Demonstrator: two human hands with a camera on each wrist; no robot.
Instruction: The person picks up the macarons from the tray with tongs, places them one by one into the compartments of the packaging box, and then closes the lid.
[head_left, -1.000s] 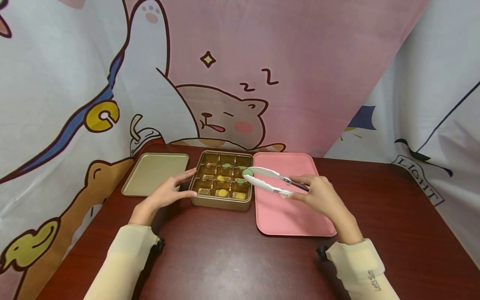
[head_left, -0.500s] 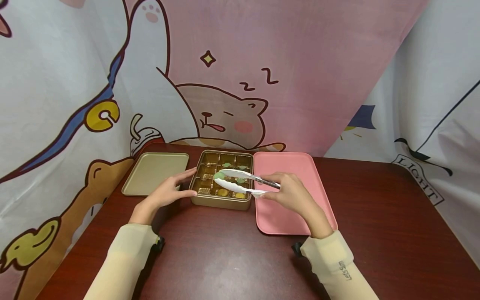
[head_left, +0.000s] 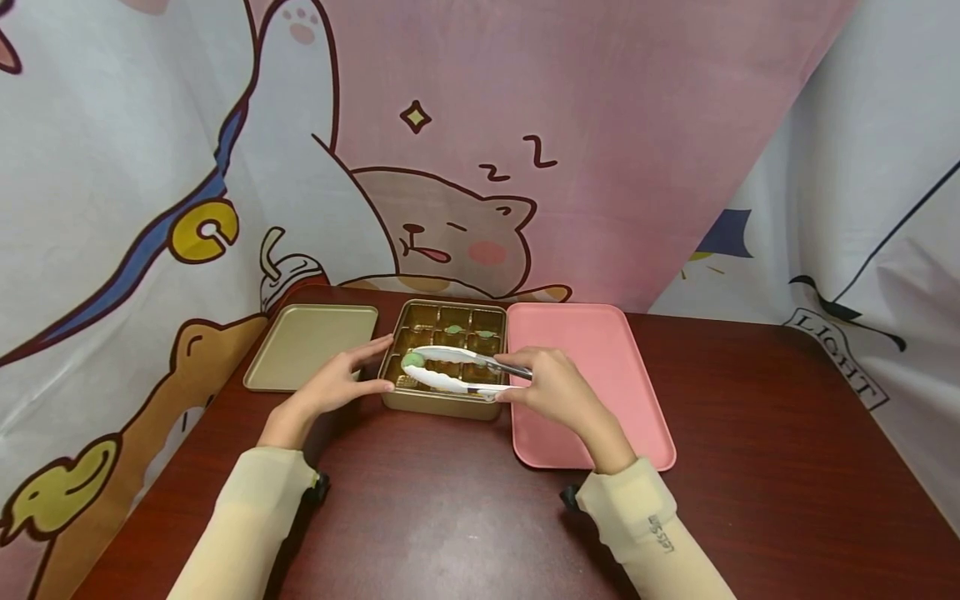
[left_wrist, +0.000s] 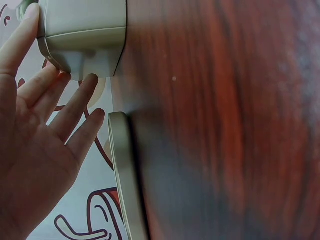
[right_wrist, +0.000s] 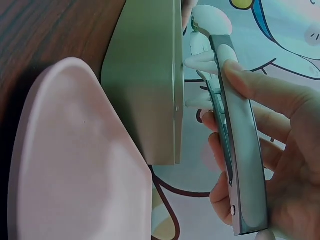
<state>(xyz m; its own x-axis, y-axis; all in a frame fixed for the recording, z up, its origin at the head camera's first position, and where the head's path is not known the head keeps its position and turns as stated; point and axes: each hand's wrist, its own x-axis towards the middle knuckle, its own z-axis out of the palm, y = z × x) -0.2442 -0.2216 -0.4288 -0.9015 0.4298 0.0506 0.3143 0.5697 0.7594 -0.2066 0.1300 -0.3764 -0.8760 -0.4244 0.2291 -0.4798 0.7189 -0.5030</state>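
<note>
My left hand (head_left: 333, 385) spans the left side of a gold square box (head_left: 438, 406), its straight fingers touching the rim and wall. In the left wrist view the thumb lies at the box's rim. My right hand (head_left: 551, 387) grips tongs (head_left: 441, 382) with white scalloped heads and metal handles. Between their tips is a green ball (head_left: 412, 360), held over the box's left column of compartments. Two green pieces (head_left: 453, 330) sit in back compartments of the divided insert; the tongs cover much of the front compartments.
A pink tray (head_left: 592, 417) lies right against the box's right side. Left of the box is a flat gold lid (head_left: 318, 333). Everything stands on a dark red-brown wooden table (head_left: 435, 508), with a cartoon-printed cloth (head_left: 637, 150) hanging close behind.
My right hand has carried the tongs and green ball leftward, from the box's right edge across to its left column. My left hand has stayed at the box.
</note>
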